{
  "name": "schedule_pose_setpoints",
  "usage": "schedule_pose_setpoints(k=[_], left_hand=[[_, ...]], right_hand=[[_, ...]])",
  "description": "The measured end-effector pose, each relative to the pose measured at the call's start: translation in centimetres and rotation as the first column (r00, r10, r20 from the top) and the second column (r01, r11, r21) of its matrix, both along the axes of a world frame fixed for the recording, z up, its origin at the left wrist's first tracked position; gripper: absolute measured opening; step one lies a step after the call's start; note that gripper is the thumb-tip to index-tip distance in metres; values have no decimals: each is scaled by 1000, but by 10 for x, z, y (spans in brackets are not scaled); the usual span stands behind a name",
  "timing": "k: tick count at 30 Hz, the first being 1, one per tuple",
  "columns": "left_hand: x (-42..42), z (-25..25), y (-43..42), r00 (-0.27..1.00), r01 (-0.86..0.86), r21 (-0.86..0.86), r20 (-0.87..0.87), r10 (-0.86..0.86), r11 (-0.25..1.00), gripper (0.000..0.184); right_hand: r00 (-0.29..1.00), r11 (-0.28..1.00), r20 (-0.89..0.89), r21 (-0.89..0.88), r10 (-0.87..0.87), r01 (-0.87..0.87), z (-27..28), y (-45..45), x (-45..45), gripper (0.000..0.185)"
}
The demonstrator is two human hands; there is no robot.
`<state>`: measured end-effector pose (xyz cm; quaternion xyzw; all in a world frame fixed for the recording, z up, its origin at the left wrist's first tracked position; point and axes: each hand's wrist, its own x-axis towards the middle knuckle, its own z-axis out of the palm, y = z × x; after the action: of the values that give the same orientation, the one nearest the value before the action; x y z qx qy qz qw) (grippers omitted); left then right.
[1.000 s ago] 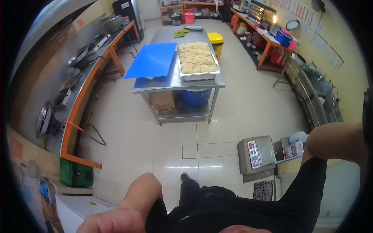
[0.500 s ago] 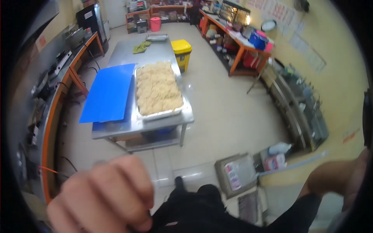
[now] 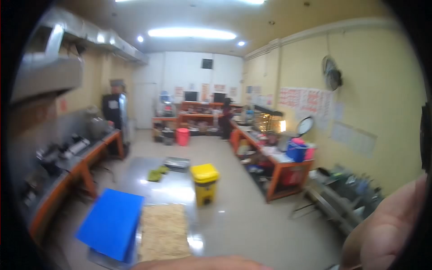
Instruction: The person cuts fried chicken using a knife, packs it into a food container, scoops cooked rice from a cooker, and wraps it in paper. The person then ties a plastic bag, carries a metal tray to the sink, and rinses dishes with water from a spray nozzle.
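Observation:
Only a strip of my left hand [image 3: 209, 263] shows along the bottom edge, its fingers hidden, in front of the near end of a tray of tan, crumbly-looking food [image 3: 164, 229]. At the right edge my right hand [image 3: 387, 234] is raised close to the camera. Its fingers run out of view, so whether it holds anything is hidden. A flat blue sheet [image 3: 110, 225] lies left of the food on the steel table [image 3: 175, 193]. Farther back on that table are a green cloth [image 3: 157, 173] and a shallow metal tray [image 3: 177, 163].
A yellow lidded bin [image 3: 204, 182] stands right of the table. Orange-framed counters [image 3: 85, 173] line the left side, and an orange shelf table [image 3: 288, 173] stands on the right. Beyond is a steel sink unit [image 3: 333, 198]. A person in dark clothing [image 3: 226, 119] stands at the back.
My view has tilted up, bringing the ceiling and back wall into sight. My left hand, curled into a fist before, has mostly dropped out of frame. My right hand shows larger at the edge.

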<state>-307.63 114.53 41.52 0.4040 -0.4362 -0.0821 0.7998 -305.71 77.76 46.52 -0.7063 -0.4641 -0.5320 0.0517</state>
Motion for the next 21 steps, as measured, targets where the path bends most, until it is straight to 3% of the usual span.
schedule_pose_setpoints(k=[1, 3, 4, 7, 9, 13, 18, 21], left_hand=[[27, 2, -22, 973, 64, -92, 225, -42, 994, 84], [82, 5, -66, 773, 331, -235, 623, -120, 914, 80], [110, 28, -85, 605, 332, -266, 796, 12, 905, 76], [106, 46, -64, 599, 14, 23, 801, -27, 1000, 56], [133, 35, -58, 697, -142, 103, 716, 25, 984, 55], [197, -11, -56, 852, -255, 84, 491, 182, 963, 54], [273, -32, -59, 874, -328, 107, 410, 259, 938, 52], [322, -40, -53, 890, -308, 100, 381, 250, 946, 51]], right_hand=[[1000, 1000, -14, 12, 25, -25, -2, -8, 18, 35], [995, 995, -50, 29, 92, -90, -8, -18, 50, 35], [990, 992, -65, 35, 123, -121, -11, -24, 70, 36], [979, 983, -83, 41, 184, -181, -17, -41, 127, 36], [975, 979, -91, 31, 203, -201, -25, -50, 167, 36], [973, 980, -120, 2, 199, -200, -46, -59, 233, 37], [973, 977, -92, 46, 210, -206, -67, -70, 295, 38], [991, 992, -46, 14, 127, -126, -63, -84, 316, 38]])
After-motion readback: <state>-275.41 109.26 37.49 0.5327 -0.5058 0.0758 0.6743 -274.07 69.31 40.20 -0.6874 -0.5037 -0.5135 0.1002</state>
